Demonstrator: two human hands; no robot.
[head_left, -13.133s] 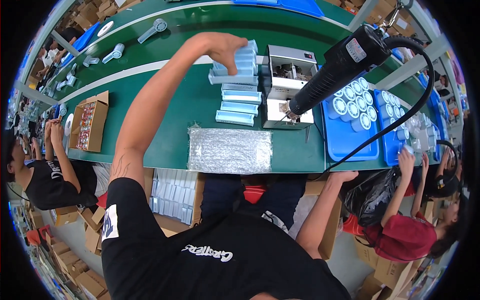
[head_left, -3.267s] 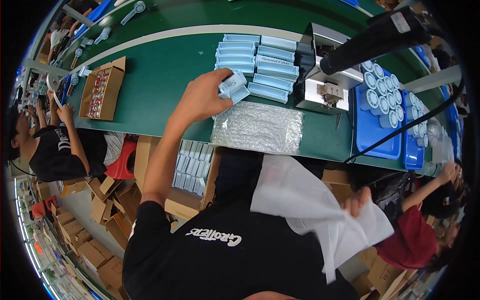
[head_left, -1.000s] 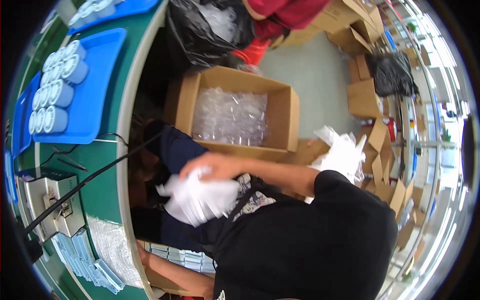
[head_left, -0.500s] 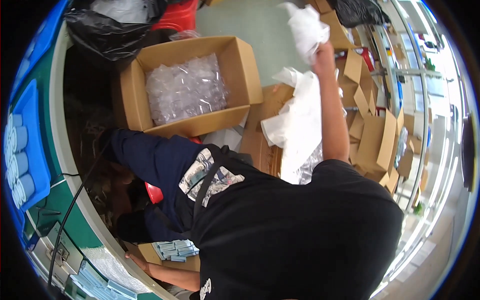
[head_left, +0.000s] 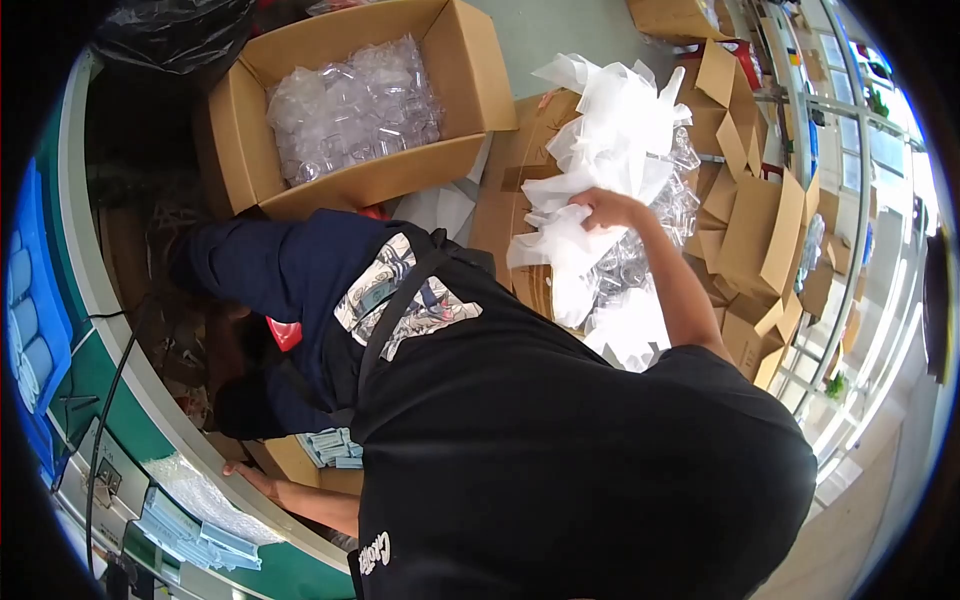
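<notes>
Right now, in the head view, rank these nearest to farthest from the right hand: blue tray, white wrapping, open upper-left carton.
1. White wrapping: directly at the right hand.
2. Open upper-left carton: left of the hand.
3. Blue tray: at the picture's far left.

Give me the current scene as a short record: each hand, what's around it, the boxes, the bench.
Left hand: at the bench edge, left hand touching it
Right hand: right hand among white sheets, fingers curled; firmness of grip unclear
Beside sheets: clear plastic pieces
Large open box: cardboard box, holding clear plastic items
Box near left hand: smaller carton with light-blue pieces
Bench: clear wrap next to light-blue trays
</notes>
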